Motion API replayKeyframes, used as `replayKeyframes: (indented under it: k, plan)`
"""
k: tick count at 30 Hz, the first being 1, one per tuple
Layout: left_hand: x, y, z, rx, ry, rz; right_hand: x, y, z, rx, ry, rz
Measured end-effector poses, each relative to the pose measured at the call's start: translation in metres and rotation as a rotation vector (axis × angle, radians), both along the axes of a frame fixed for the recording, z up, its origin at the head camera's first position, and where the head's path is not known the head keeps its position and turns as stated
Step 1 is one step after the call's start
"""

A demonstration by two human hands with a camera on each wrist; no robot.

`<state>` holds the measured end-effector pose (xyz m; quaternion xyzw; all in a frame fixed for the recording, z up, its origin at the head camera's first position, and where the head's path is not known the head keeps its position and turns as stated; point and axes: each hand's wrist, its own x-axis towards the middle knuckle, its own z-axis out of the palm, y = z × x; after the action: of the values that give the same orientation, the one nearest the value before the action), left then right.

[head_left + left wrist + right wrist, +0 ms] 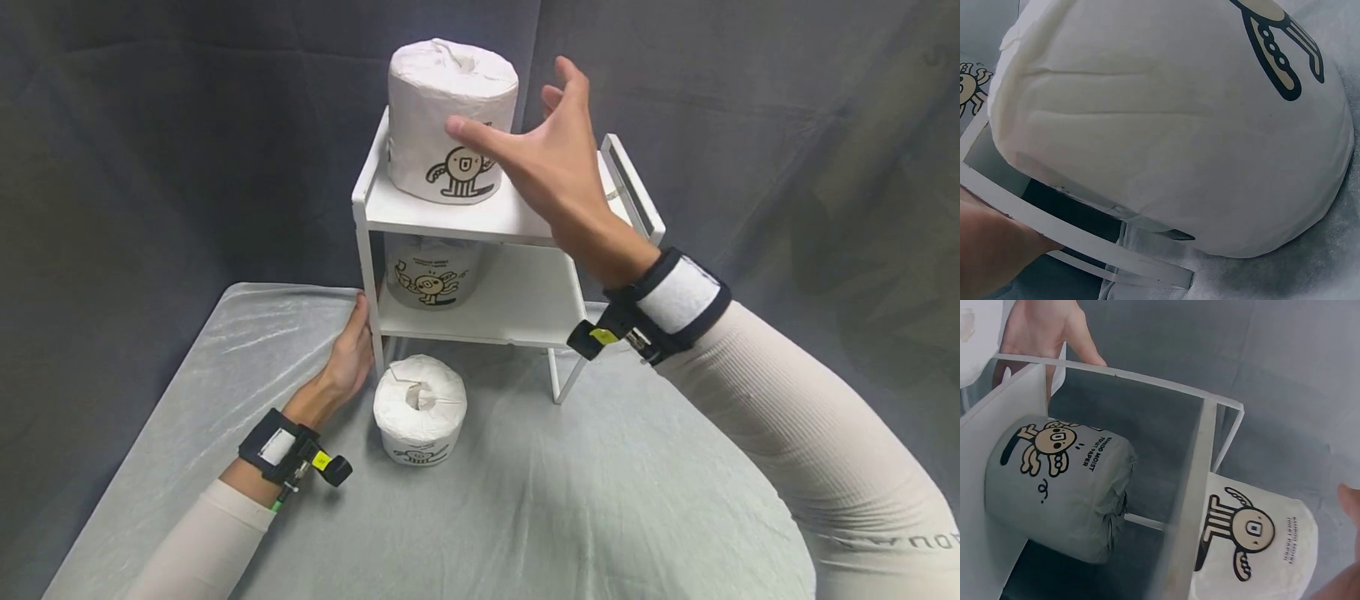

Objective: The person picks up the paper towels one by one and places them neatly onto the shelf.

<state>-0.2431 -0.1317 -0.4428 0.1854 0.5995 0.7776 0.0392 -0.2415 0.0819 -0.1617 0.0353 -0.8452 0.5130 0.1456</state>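
Note:
A wrapped toilet paper roll (423, 117) stands at the left of the top shelf of a white two-tier rack (525, 308). My right hand (558, 167) is raised beside that roll, thumb and fingers spread wide, nothing between them; the right wrist view has the thumb (1350, 503) apart from it. Low on the rack's left post, my left hand (348, 358) grips the post, its fingers partly hidden behind it. A second toilet paper roll (1060, 487) stands on the lower shelf. A third toilet paper roll (1166, 144) stands on the table, close to the left hand.
Pale cloth covers the table (600, 492). A dark grey curtain (187, 150) hangs behind the rack. On the right, the top shelf has a raised side rail (633, 187). Straps with small cameras (667, 304) sit on both wrists.

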Motion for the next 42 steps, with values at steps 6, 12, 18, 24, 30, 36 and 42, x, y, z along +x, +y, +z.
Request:
replayKeyframes:
  k: [6, 12, 18, 24, 30, 36, 42]
  plan:
    - [-0.001, 0.001, 0.001, 0.013, -0.015, 0.004, 0.025, 0.018, 0.002, 0.065, 0.012, 0.021]
    - [-0.003, 0.002, 0.0, 0.032, -0.026, 0.003, 0.05, 0.033, 0.001, 0.07, 0.043, 0.081]
    - [-0.002, 0.002, 0.0, 0.015, -0.044, 0.001, 0.07, 0.046, -0.017, 0.091, 0.091, 0.173]
    - [-0.002, 0.002, 0.0, 0.02, -0.04, 0.003, 0.087, 0.057, -0.035, 0.107, 0.117, 0.233]
    - [-0.002, 0.001, -0.001, 0.019, -0.03, 0.005, 0.105, 0.068, -0.055, 0.139, 0.107, 0.265]
    - [-0.003, 0.001, -0.002, 0.014, -0.034, 0.003, 0.119, 0.08, -0.075, 0.157, 0.124, 0.302]
    - [-0.003, 0.002, -0.002, -0.003, -0.043, 0.01, 0.129, 0.09, -0.099, 0.132, 0.08, 0.321]
